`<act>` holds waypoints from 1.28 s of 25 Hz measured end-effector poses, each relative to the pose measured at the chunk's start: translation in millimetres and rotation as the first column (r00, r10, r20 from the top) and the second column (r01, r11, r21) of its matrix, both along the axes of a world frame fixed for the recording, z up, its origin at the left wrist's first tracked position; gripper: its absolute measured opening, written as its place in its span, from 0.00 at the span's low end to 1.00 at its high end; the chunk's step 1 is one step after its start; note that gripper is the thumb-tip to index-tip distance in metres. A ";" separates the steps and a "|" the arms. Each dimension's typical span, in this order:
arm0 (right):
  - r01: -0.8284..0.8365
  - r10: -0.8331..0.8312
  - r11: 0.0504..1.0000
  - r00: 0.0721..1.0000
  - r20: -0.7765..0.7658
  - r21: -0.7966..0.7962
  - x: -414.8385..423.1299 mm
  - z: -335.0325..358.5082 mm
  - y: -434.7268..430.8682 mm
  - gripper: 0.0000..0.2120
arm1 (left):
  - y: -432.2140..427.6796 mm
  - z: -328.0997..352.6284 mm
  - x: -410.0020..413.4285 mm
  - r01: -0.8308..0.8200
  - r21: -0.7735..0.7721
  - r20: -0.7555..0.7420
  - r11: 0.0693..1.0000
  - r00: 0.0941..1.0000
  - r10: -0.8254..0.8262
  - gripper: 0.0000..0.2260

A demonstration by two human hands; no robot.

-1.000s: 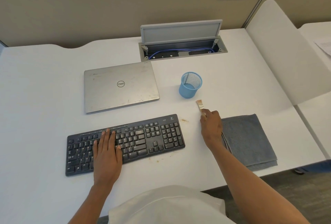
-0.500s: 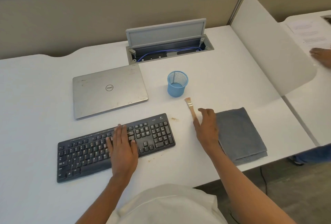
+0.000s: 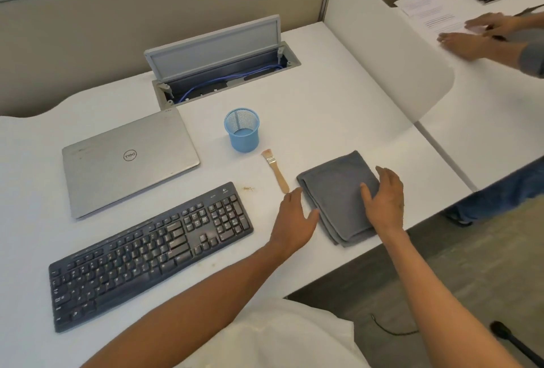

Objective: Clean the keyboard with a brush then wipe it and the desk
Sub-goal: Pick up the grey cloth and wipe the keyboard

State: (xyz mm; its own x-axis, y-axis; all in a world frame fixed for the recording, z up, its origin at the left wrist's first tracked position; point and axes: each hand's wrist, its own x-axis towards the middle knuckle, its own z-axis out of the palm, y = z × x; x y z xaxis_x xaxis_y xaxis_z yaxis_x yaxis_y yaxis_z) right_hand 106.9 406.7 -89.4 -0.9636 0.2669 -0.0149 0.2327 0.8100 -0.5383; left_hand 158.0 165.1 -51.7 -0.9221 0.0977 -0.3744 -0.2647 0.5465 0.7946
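Judging brushing done, wiping ahead: brush (image 3: 275, 170) lies free, crumbs (image 3: 248, 188) beside keyboard (image 3: 147, 255), right hand (image 3: 387, 202) flat on cloth (image 3: 332, 191), left hand (image 3: 294, 217) open alongside.

At lower left lies a black keyboard (image 3: 150, 253) with pale lettering. The folded cloth (image 3: 338, 191) at centre right is plain dark grey. The brush (image 3: 276, 172) is pale wood with tan bristles. The mesh cup (image 3: 242, 129) is light blue, the laptop (image 3: 129, 161) silver, the desk (image 3: 323, 120) white with brown crumbs (image 3: 248, 188).
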 end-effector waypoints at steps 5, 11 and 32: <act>-0.033 0.060 0.988 0.983 0.176 -0.151 -20.6 12.6 18.7 0.33 | 42.9 19.3 -24.3 -0.423 0.197 0.222 0.884 0.898 0.380 0.31; 0.100 -0.012 0.938 0.966 0.258 -0.332 -29.2 13.1 21.8 0.19 | 49.8 17.8 -41.1 -0.725 0.196 0.522 0.660 0.647 0.556 0.23; -0.335 0.347 0.933 0.934 -0.083 0.131 13.2 102.2 -145.3 0.05 | -33.4 55.0 -31.2 -0.375 0.520 0.194 0.768 0.927 0.321 0.18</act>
State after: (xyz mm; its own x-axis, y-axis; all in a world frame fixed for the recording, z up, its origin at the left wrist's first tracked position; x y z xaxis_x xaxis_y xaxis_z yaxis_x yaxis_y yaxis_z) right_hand 120.1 261.5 12.8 -0.9915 -0.0836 0.0997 -0.1196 0.8875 -0.4451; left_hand 126.8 131.7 3.3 -0.8983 -0.0139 -0.4392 -0.4355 -0.1058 0.8940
